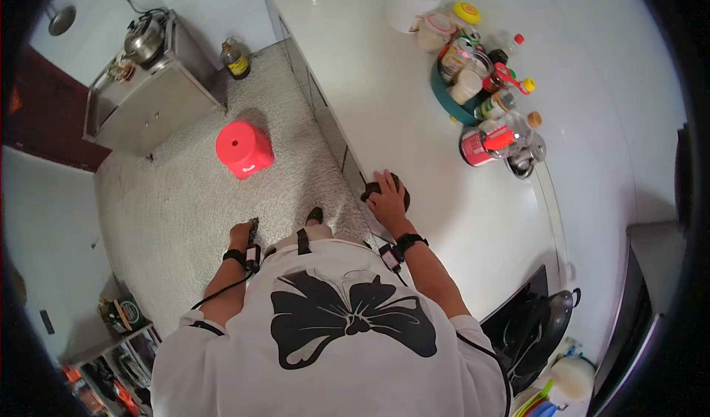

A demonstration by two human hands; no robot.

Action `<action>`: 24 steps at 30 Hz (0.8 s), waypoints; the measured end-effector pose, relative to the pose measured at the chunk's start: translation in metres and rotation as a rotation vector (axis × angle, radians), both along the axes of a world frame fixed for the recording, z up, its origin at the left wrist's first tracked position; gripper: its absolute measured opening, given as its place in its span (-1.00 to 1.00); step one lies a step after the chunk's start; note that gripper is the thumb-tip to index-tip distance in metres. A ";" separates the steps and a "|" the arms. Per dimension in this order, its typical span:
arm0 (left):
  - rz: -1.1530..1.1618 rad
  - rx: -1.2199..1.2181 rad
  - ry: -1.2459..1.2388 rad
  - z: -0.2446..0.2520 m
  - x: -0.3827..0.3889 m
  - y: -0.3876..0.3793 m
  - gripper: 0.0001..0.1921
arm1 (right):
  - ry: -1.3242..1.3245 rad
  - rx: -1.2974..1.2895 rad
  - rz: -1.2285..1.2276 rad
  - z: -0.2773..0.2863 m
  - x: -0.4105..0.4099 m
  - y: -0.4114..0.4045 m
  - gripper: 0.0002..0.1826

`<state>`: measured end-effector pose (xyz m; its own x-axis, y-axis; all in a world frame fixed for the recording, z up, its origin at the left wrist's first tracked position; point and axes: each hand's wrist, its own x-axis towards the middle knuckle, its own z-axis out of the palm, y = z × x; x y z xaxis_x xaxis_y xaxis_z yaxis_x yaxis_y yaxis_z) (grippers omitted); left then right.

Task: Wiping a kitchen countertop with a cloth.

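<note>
My right hand [390, 201] rests on a dark, bunched cloth [406, 202] near the front edge of the white countertop [388, 95]. Its fingers are spread over the cloth, and part of the cloth shows on both sides of the hand. At my left side hangs my left hand [241, 235] over the floor, with its fingers curled around a small dark item [254, 229]. That item is too small and blurred to name.
A red plastic stool [244, 146] stands on the floor ahead to the left. Bottles and jars crowd a teal round tray [446, 98] on the counter. A kettle [145, 40] sits on a metal cabinet [158, 106]. Close by on the right is a black wok [546, 334].
</note>
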<state>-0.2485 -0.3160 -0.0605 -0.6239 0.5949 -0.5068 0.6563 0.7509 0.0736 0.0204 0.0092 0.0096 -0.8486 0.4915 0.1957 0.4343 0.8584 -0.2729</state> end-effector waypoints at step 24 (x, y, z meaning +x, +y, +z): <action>-0.009 0.326 -0.074 0.003 -0.002 0.058 -0.78 | -0.063 0.058 -1.604 -0.007 0.215 0.031 -0.68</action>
